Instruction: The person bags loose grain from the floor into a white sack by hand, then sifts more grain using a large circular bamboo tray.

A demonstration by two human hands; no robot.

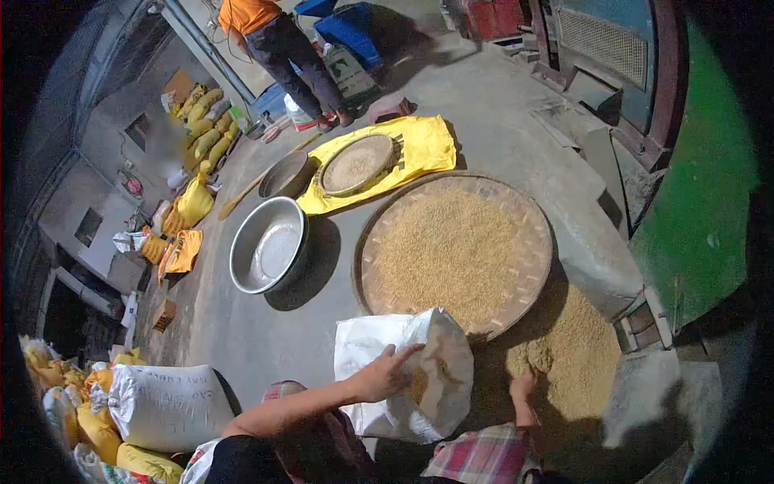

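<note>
A white woven sack (367, 343) stands with its mouth open in front of me, some grain visible inside. My left hand (387, 375) grips its near rim, the index finger stretched toward the opening. To the right, a pile of golden unhusked grain (580, 347) lies on the floor. My right hand (524, 385) is at the pile's left side with a heap of grain over its fingers, which are largely hidden. Just beyond the sack, a wide round woven tray (536, 278) holds a broad layer of the same grain.
A metal basin (302, 242), a dark round pan (284, 176) and a smaller woven tray (359, 164) on a yellow sack (431, 145) lie ahead. Filled sacks (169, 403) crowd the left. Machinery (601, 56) stands right. Another person (282, 48) stands at the back.
</note>
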